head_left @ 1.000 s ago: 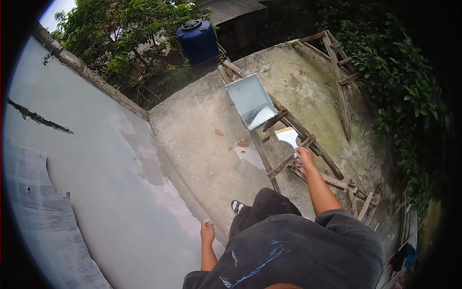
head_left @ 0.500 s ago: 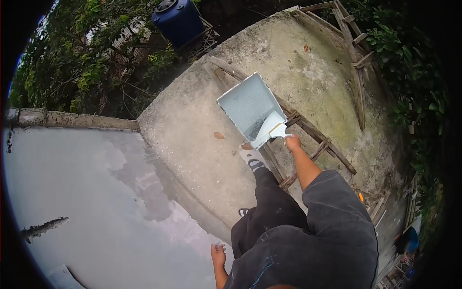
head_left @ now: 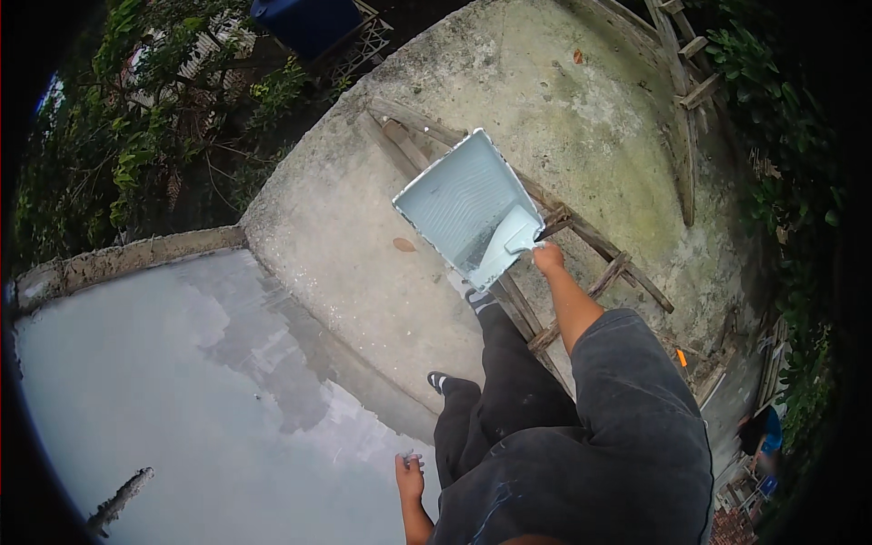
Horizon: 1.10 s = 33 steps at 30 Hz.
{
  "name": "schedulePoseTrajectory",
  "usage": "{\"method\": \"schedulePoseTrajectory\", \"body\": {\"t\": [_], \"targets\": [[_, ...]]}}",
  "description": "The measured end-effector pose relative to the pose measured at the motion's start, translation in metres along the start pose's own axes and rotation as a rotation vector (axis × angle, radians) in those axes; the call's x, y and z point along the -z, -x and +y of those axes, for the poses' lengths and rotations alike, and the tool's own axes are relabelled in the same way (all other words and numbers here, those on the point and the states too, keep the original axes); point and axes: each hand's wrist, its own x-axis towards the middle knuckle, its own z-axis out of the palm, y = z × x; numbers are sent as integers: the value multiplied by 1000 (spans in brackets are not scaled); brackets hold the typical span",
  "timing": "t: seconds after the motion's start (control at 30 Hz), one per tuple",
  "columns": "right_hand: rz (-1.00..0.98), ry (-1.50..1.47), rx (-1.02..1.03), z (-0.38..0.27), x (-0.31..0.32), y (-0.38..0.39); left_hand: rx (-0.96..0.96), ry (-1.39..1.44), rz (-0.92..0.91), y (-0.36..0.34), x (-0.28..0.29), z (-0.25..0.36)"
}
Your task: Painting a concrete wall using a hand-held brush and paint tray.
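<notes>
My right grip (head_left: 548,260) holds brush (head_left: 523,240) | tray (head_left: 452,193) just beyond, paint (head_left: 492,262) nearest, likely shortening reach | left grip (head_left: 411,476) curled; can't tell contents

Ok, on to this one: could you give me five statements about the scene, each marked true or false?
1. The right hand holds a paintbrush by its handle. True.
2. The paint tray is empty. False: pale paint lies in one corner of the tray.
3. A wooden ladder lies on the concrete. True.
4. The left hand grips the tray's rim. False: the left hand is well apart from it.
5. The tank at the upper edge is blue. True.
</notes>
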Motion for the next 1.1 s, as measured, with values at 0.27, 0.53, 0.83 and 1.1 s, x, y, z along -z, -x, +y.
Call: {"method": "schedulePoseTrajectory", "body": {"t": [0.27,0.53,0.83,1.1], "targets": [[127,-33,196,16,25,2,-74,24,16,2,2,25],[107,218,323,4,10,26,-95,57,77,7,6,21],[112,-119,291,25,-18,26,-147,85,186,-6,26,-23],[-226,-871,109,-50,-21,128,-140,147,298,-46,44,-147]]}}
